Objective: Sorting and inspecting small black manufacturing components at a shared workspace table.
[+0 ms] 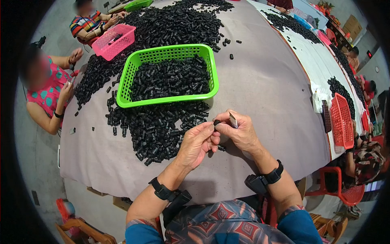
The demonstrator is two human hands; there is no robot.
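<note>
Between the fingertips of both hands is a small black cylindrical part (217, 122), held above the table. My left hand (198, 143) is closed, thumb and forefinger pinching the part from the left. Coming from the other side, my right hand (240, 131) presses its thumb against the part. A flat, pale blade-like tool (233, 120) sticks up out of my right hand; its lower end is hidden in the grip. Left of my hands lies a loose pile of similar black parts (156, 136). Behind that pile, a bright green plastic basket (170, 101) holds many more.
A bigger heap of black parts (174, 26) spreads over the far table, beside a pink basket (129, 38). Two people sit along the left side. At the right, a white-covered table (300, 61) carries more parts and a red basket (342, 122). A red chair (351, 195) stands lower right.
</note>
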